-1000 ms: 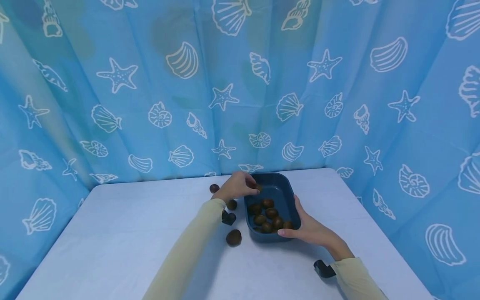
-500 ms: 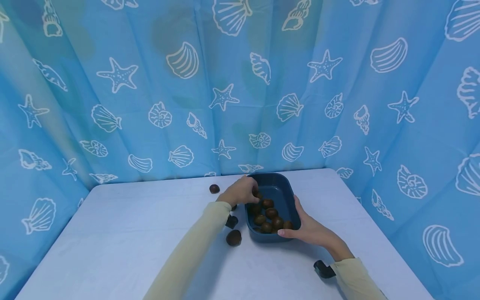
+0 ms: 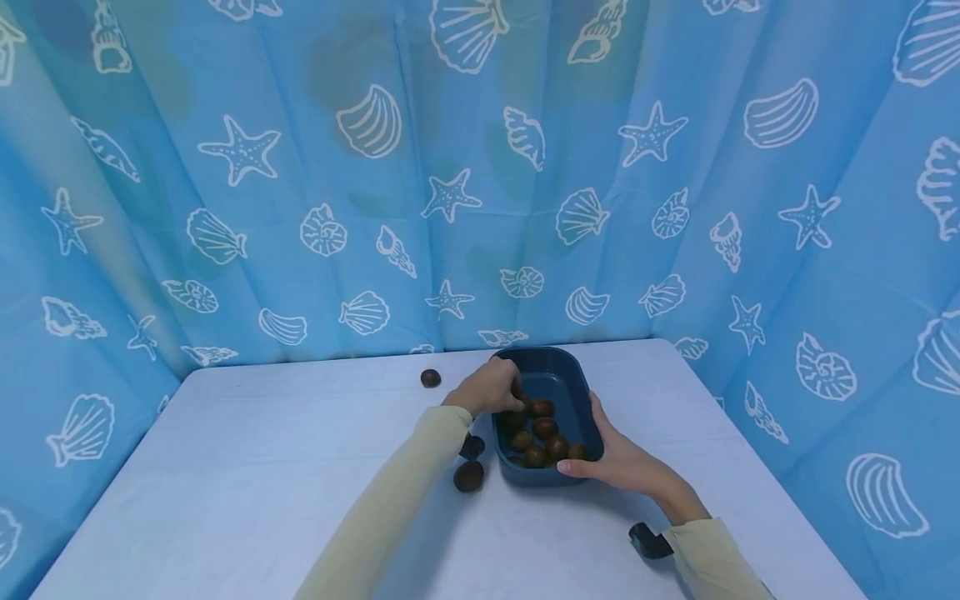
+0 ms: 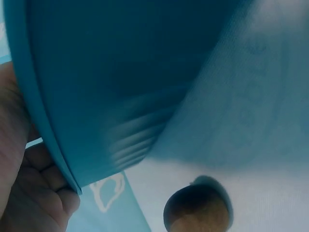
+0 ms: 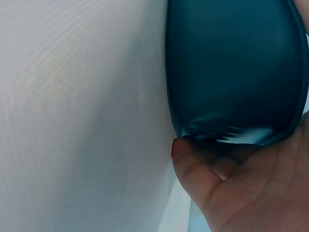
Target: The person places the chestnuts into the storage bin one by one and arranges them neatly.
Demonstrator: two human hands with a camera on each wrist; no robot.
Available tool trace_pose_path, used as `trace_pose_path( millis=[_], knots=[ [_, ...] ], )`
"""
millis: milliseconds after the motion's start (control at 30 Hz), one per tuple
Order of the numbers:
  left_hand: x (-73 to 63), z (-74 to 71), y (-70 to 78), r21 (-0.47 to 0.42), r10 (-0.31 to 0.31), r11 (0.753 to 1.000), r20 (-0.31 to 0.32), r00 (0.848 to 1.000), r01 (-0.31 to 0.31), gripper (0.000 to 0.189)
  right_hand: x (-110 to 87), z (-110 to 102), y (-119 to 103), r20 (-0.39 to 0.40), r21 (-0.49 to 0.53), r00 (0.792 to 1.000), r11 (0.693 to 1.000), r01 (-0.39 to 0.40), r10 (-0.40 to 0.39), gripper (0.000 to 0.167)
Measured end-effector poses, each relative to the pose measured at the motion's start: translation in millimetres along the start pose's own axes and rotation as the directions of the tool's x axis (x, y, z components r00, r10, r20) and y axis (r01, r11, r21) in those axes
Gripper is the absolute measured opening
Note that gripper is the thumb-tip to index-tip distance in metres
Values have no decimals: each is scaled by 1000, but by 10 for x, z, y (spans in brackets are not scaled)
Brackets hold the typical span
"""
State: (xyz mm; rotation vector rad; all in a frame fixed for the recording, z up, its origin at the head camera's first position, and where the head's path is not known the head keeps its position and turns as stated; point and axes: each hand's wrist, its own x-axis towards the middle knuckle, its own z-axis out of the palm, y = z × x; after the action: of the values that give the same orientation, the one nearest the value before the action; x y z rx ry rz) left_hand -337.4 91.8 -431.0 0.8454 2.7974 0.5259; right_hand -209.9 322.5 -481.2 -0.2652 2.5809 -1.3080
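Note:
A dark blue rectangular tray (image 3: 577,387) stands on the table with several brown, egg-shaped fruits (image 3: 545,428) gathered in its near half. My left hand (image 3: 491,387) reaches over its left rim, fingers curled down round a brown fruit (image 3: 521,403) beside the others. The left wrist view shows the outer wall of the tray (image 4: 96,87), with curled fingers (image 4: 43,188) beyond the rim. My right hand (image 3: 622,458) grips the tray's near right side, thumb at the front rim. In the right wrist view, the fingers (image 5: 193,169) reach under the tray's wall.
Left of the tray, one brown fruit (image 3: 468,477) lies near its front corner and a smaller-looking one (image 3: 431,378) lies farther back. Black wrist devices (image 3: 649,542) sit at both sleeves. A blue shell-print curtain (image 3: 465,208) borders the white table (image 3: 285,467).
My left hand has moved toward me and slightly right inside the tray, carrying the fruit to the others. Its wrist now hides a fruit on the table. The right hand has stayed put.

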Motion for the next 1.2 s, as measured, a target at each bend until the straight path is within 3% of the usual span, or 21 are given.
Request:
trace_pose_path(
  millis=[367, 533, 700, 800, 933, 1067, 1200],
  knots=[
    [14, 74, 4, 14, 20, 1000, -18, 1000, -20, 16, 6, 10, 23, 16, 20, 1000, 1000, -7, 6, 125],
    [-13, 70, -70, -101, 29, 994, -35, 999, -33, 26, 2, 25, 18, 13, 22, 1000, 1000, 3, -3, 125],
    [-84, -3, -159, -210, 36, 976, -103, 994, -57, 38, -1, 25, 19, 12, 16, 1000, 1000, 7, -7, 125],
    [-120, -78, -231, -262, 8, 964, -145, 989, -46, 39, 3, 16, 20, 9, 14, 1000, 1000, 10, -10, 125],
    [-167, -193, -376, -281, -33, 959, -219, 975, -31, 39, 10, 13, 24, 0, 17, 1000, 1000, 26, -26, 125],
    [-215, -298, -564, -268, -93, 963, -293, 952, 11, 39, 16, 15, 38, -6, 6, 999, 999, 33, -33, 126],
    [-287, -414, -739, -307, -165, 950, -333, 928, 59, 39, 16, 10, 45, -12, 0, 999, 1000, 31, -31, 127]
  ],
)
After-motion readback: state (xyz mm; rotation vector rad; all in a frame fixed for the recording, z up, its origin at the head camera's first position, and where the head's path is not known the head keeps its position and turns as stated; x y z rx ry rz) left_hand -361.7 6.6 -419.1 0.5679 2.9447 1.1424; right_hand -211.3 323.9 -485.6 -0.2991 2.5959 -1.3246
